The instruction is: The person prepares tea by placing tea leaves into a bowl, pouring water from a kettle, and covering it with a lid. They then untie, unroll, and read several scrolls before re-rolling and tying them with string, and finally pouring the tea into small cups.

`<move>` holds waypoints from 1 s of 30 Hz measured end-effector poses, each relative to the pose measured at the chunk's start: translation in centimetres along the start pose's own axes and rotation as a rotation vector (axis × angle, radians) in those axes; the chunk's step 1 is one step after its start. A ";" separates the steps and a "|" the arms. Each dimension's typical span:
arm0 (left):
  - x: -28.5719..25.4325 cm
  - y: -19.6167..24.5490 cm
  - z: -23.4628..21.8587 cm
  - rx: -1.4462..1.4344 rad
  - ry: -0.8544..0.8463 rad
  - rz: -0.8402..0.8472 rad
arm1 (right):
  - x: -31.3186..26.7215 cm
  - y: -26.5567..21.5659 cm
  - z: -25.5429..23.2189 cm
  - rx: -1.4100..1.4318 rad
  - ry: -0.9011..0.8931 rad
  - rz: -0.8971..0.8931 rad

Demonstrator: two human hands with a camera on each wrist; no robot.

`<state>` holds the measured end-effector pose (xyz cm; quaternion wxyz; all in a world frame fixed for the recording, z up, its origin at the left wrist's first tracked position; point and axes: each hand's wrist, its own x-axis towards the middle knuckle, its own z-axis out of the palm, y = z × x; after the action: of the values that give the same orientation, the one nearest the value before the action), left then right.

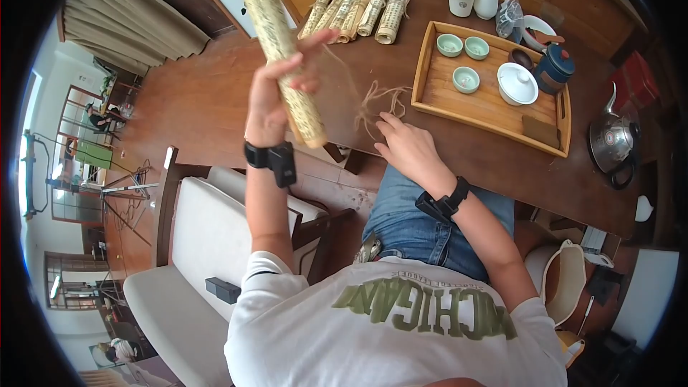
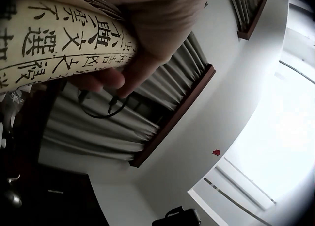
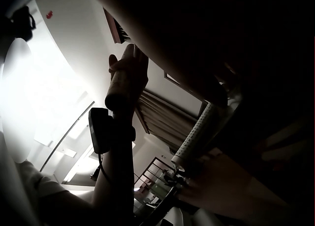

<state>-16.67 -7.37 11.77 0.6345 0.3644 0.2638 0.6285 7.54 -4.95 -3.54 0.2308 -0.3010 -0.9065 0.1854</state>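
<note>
My left hand (image 1: 268,104) grips a rolled paper scroll (image 1: 264,18) and holds it raised and tilted above the table's left part. Dark Chinese characters run along the cream paper, and the left wrist view shows the lettered roll (image 2: 64,36) close against the palm. At the table's near edge rests my right hand (image 1: 414,149), its fingers loosely bent beside a tangle of tan twine (image 1: 378,100). The fingertips lie right at the twine's near strands. In the dim right wrist view, the raised scroll (image 3: 118,90) shows in the left hand.
Several more scrolls (image 1: 358,8) lie in a row at the back of the table. A wooden tea tray (image 1: 473,104) carries green cups, a white lidded bowl (image 1: 517,84) and a blue canister (image 1: 555,70). To its right stands a metal kettle (image 1: 613,140). A pale chair (image 1: 208,222) is at the left.
</note>
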 end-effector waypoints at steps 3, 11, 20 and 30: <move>1.5 5.7 -0.1 0.093 0.002 0.119 | -0.3 0.3 0.9 -0.037 0.080 -0.016; 1.0 17.8 4.4 0.120 -0.107 0.413 | 1.3 1.1 1.8 -0.057 0.103 0.003; -2.7 2.2 6.7 0.473 -0.041 -0.132 | 0.8 -2.8 -7.3 0.675 0.354 0.101; -5.0 -4.6 7.8 0.247 -0.138 -0.439 | -1.9 0.5 -12.2 1.143 -0.406 0.206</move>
<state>-8.06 -13.13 12.18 0.7230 0.4151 0.3671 0.4124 15.59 -3.36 5.76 0.1595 -0.1743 -0.6558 0.7170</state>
